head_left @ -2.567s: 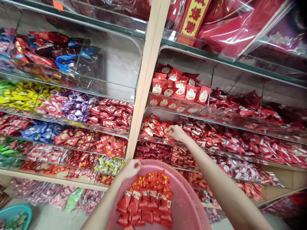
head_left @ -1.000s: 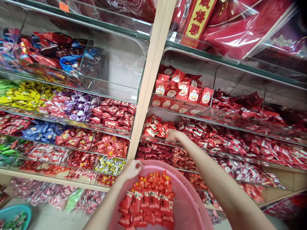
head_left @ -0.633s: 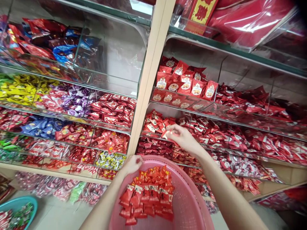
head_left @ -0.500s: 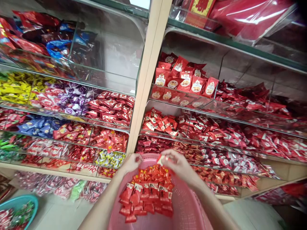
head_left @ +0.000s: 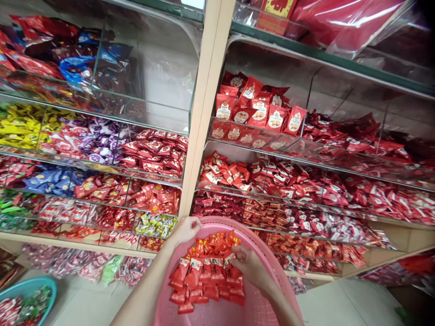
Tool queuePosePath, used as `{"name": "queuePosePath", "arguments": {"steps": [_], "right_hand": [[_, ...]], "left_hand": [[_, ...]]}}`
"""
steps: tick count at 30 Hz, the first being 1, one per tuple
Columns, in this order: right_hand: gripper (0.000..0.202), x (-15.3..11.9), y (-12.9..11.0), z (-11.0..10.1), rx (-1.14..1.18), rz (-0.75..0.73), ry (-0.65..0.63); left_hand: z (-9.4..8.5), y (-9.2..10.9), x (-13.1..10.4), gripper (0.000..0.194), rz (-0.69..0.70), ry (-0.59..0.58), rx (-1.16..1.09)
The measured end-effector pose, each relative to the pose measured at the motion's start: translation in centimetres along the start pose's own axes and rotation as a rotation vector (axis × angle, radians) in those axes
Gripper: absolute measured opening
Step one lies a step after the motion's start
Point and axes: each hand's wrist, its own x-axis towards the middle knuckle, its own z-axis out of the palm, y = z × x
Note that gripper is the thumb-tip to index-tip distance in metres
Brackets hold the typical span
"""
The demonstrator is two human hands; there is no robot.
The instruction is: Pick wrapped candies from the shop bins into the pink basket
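A pink plastic basket [head_left: 281, 284] with a perforated wall is in front of me at the lower middle. Several red candy packets [head_left: 205, 271] with white labels and black characters lie in rows inside it. Behind them is a band of orange-red wrapped candies [head_left: 212, 243]. My left hand [head_left: 185, 230] is at the basket's far left rim, fingers curled closed over it. Inside the basket, my right hand [head_left: 253, 267] is at the right end of the labelled row. Its slightly blurred fingers are closed on a red candy packet, mostly hidden by them.
Glass-fronted shelves hold wrapped sweets on both sides of a wooden post [head_left: 200, 108]. Beyond the basket, red packets with white labels [head_left: 224, 172] fill a compartment. A teal basin [head_left: 50, 294] of candies stands on the floor at the left.
My right hand has moved down from the basket's far rim to the row of packets, carrying a candy packet. My left hand stays at the rim. The view has shifted slightly.
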Motion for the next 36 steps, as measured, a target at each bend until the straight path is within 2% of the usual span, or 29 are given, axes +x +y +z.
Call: {"name": "queuePosePath", "arguments": {"steps": [6, 13, 15, 19, 23, 28, 32, 34, 36], "right_hand": [[0.019, -0.1, 0.8, 0.7, -0.117, 0.016, -0.085], [0.019, -0.9, -0.1, 1.0, -0.157, 0.075, -0.111], [0.016, -1.1, -0.4, 1.0, -0.232, 0.059, -0.105], [0.018, -1.2, -1.3, 0.4, -0.443, 0.027, -0.011], [0.022, -0.5, -4.3, -1.3, -0.482, -0.04, 0.047], [0.026, 1.6, -10.9, -4.5, -0.374, -0.223, 0.141], [0.026, 5.9, -15.4, -6.3, -0.233, -0.445, 0.287], [0.026, 8.7, -16.3, -6.7, -0.227, -0.501, 0.372], [0.026, 11.1, -16.4, -6.7, -0.232, -0.476, 0.403]], "left_hand": [[-0.1, 0.0, 0.0, 0.023, -0.007, -0.008, 0.012], [-0.2, 0.1, 0.0, 0.022, 0.003, -0.023, 0.036], [-0.3, 0.2, -0.1, 0.022, 0.004, -0.025, 0.046], [-0.4, 0.3, -0.2, 0.021, 0.007, -0.01, 0.03], [-0.1, 0.1, -0.2, 0.021, 0.013, -0.005, 0.013], [0.2, -0.6, 0.0, 0.022, 0.027, 0.002, 0.007], [0.2, -0.9, 0.1, 0.021, 0.034, -0.029, 0.019], [0.1, -0.9, 0.1, 0.021, 0.029, -0.038, 0.046], [0.0, -0.8, 0.0, 0.02, 0.021, -0.046, 0.081]]}}
